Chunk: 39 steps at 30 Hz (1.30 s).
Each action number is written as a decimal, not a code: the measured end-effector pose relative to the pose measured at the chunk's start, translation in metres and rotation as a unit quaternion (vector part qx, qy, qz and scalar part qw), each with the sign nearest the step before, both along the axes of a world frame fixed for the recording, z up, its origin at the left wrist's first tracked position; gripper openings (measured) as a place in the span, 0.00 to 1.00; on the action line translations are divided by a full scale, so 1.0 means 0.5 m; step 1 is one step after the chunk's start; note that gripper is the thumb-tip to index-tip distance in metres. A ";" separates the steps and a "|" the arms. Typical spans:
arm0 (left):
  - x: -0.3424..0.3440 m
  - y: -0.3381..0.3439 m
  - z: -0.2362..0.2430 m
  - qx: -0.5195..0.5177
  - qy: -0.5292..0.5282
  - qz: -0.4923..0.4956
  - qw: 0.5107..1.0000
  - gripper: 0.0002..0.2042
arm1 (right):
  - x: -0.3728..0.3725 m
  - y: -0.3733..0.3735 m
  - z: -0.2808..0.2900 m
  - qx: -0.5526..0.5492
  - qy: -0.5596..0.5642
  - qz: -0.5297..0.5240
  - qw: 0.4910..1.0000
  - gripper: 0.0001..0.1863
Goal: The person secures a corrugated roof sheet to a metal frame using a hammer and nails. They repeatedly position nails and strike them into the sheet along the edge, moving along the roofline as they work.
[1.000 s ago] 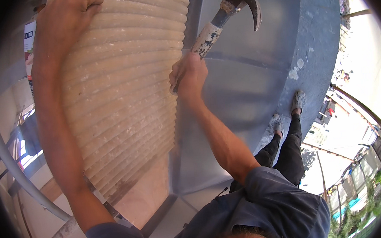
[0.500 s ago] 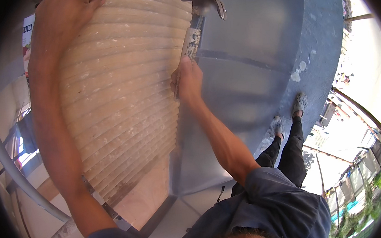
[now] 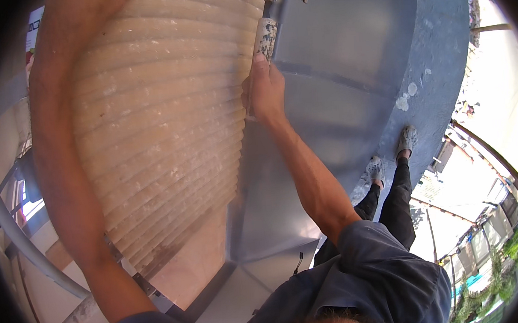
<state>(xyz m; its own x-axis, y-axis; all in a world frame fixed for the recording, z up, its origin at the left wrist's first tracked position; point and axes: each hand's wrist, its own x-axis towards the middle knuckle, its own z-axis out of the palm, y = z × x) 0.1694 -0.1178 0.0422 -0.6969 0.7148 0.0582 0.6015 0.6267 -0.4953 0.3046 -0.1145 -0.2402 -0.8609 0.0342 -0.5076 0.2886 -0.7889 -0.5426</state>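
Observation:
In my right hand (image 3: 267, 92) is a claw hammer (image 3: 266, 38), gripped by its worn, pale, paint-flecked handle. The dark metal head points away from me and is partly cut off by the top edge. This hand is beside the right edge of a beige corrugated sheet (image 3: 154, 127). My left arm reaches up along the sheet's left side. Only part of my left hand (image 3: 89, 4) shows at the top, over the sheet's far left corner; its fingers are out of the picture, so any hold is hidden.
Smooth grey panels (image 3: 334, 30) border the sheet on the right. Beyond them runs a blue-grey floor (image 3: 437, 47) with pale splashes, where my feet stand. A curved pale rail (image 3: 21, 238) is at the left, a dark rail (image 3: 499, 162) at the right. Greenery shows lower right.
My right hand and the hammer have moved up and slightly right, so the hammer head now meets the top edge. My left hand has slid farther out of view at the top.

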 end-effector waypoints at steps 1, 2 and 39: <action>-0.003 -0.006 0.003 0.019 -0.011 -0.001 1.000 0.05 | 0.016 0.002 0.000 0.006 0.004 -0.005 1.000 0.31; -0.004 -0.008 0.008 0.030 -0.022 -0.005 0.999 0.05 | 0.036 0.001 -0.001 0.011 0.008 -0.009 1.000 0.31; 0.020 0.021 0.003 0.002 -0.006 -0.009 1.000 0.05 | 0.053 -0.010 0.013 -0.004 0.090 -0.127 0.988 0.31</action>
